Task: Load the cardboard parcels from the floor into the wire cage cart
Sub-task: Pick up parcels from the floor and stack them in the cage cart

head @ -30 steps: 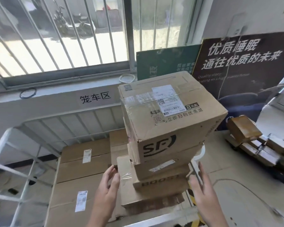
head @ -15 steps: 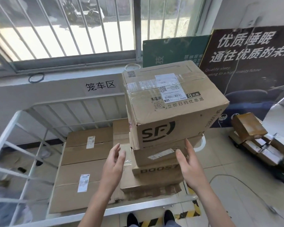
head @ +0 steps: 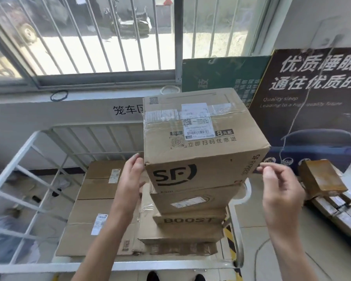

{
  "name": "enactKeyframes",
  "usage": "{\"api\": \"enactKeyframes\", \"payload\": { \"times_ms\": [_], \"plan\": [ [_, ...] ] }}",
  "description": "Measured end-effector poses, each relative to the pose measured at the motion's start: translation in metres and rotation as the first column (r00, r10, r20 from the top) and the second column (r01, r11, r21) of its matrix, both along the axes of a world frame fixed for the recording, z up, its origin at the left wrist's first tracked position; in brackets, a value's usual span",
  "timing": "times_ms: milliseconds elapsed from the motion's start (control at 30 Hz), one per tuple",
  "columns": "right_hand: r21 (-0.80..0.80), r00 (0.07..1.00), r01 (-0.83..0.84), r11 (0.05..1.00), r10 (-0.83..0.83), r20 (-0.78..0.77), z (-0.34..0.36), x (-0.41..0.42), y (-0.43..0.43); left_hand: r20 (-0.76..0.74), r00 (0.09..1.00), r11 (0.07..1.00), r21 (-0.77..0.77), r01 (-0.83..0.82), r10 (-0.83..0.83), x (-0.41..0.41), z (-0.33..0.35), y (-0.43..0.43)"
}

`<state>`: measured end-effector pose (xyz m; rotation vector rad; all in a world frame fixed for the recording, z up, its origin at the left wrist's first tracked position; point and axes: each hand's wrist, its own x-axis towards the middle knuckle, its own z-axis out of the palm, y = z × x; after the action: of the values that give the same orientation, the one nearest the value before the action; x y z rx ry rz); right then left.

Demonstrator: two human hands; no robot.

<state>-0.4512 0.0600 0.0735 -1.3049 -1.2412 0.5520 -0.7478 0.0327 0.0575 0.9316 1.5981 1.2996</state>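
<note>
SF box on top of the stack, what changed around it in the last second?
Both hands rose up the stack to the SF box: left hand now touches its left edge, right hand hovers by its right side. Stack unmoved.

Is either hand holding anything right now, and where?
No firm grip shows. The left hand rests against the SF box at its left front corner; the right hand is beside its right side, contact unclear.
</note>
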Motion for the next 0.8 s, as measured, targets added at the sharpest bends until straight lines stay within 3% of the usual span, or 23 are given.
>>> {"api": "enactKeyframes", "payload": {
  "times_ms": [67, 100, 233, 400, 600, 800],
  "plan": [
    [0.045, 0.992, 0.121, 0.992, -0.119, -0.045, 0.01, 0.015, 0.036, 0.008, 0.999, 0.998, -0.041, 0.047, -0.046, 0.008, 0.025, 0.021],
    [-0.011, 0.99, 0.132, 0.991, -0.132, -0.047, 0.015, 0.018, 0.054, 0.005, 0.998, 0.997, -0.059, 0.056, -0.055, 0.014, 0.036, 0.031],
    [-0.332, 0.994, -0.104, 0.937, 0.086, -0.068, 0.014, 0.012, 0.102, -0.006, 0.998, 0.996, -0.076, 0.056, -0.056, 0.032, 0.056, 0.056],
    [-0.283, 0.995, -0.095, 0.954, 0.093, -0.019, 0.028, -0.013, 0.084, -0.028, 0.999, 1.0, -0.016, -0.026, 0.025, 0.013, 0.068, 0.048],
    [-0.181, 0.979, -0.201, 0.963, 0.192, -0.064, 0.046, -0.106, 0.032, 0.038, 0.988, 0.979, 0.135, -0.154, 0.15, -0.076, 0.083, 0.0],
    [-0.284, 0.951, -0.311, 0.907, 0.296, -0.096, 0.022, -0.228, -0.021, 0.06, 0.981, 0.973, 0.13, -0.192, 0.185, -0.205, 0.058, -0.058]
  ]
}}
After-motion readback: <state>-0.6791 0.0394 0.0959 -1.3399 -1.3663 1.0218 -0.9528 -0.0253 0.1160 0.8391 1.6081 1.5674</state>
